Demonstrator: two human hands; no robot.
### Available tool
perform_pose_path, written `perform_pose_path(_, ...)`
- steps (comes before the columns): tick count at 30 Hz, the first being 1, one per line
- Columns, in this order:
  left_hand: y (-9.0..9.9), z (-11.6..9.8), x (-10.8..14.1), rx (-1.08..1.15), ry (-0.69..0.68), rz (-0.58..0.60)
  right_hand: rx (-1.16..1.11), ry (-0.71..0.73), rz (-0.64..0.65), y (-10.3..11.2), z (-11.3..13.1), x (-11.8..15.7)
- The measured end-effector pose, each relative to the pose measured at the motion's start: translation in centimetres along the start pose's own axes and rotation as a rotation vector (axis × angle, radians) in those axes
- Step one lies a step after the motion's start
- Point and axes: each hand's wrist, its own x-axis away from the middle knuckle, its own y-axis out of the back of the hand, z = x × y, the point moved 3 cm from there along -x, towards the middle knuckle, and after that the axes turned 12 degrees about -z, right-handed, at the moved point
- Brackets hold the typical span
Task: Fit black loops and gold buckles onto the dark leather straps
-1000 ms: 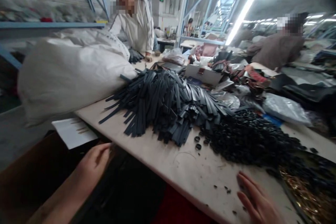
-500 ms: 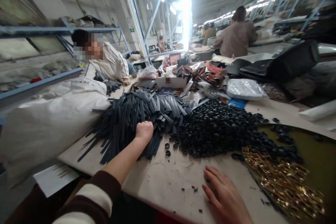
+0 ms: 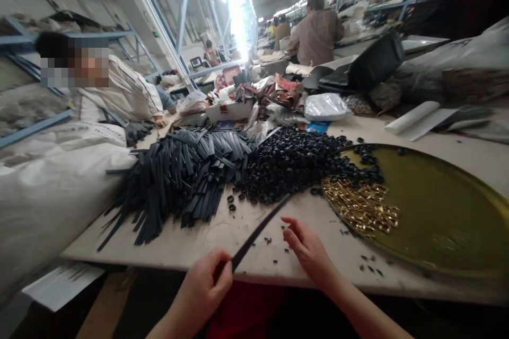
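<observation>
while the left grip pinches a dark strip, the right grip spreads empty nearby.

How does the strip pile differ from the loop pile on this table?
The strip pile is made of long, flat pieces; the loop pile of small, rounded rings. Many pieces in the strip pile lie roughly side by side, while the loop pile is jumbled. The strip pile lies beside the white sack; the loop pile spills onto the tray. Both are dark.
</observation>
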Motion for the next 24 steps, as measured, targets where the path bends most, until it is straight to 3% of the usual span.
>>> perform_pose_path(3, -3.0, -0.4, 3.0, 0.411, 0.207, 0.249, -0.314, -0.369, 0.018, -0.4, 0.6, 0.8)
perform_pose_path(6, -4.8, -1.7, 3.1, 0.726, 0.349, 0.440, -0.420, -0.506, 0.099, -1.1, 1.3, 1.9)
perform_pose_path(7, -5.2, -2.2, 2.7, 0.809, 0.364, 0.473, -0.417, -0.524, 0.139, -1.3, 1.5, 2.4)
perform_pose_path(11, -7.0, -3.4, 0.2, 1.054, 0.507, 0.423, -0.366, -0.529, 0.267, -1.8, 1.7, 3.5)
perform_pose_path(13, -8.0, -3.4, -0.5, 1.106, 0.618, 0.402, -0.303, -0.469, 0.235, -0.8, 1.2, 2.7)
perform_pose_path(15, -8.6, -3.2, -0.8, 1.135, 0.701, 0.389, -0.147, -0.344, 0.115, 1.1, 0.3, 0.9)
perform_pose_path(20, -8.8, -2.3, -1.5, 1.209, 0.788, 0.373, 0.594, 0.197, -0.141, 5.9, -0.6, -5.5)
perform_pose_path(22, -8.8, -2.1, -1.9, 1.209, 0.810, 0.361, 0.865, 0.371, -0.174, 6.2, -0.5, -7.5)
perform_pose_path(24, -8.9, -1.9, -2.3, 1.204, 0.829, 0.355, 1.071, 0.434, -0.145, 5.7, -0.6, -8.9)
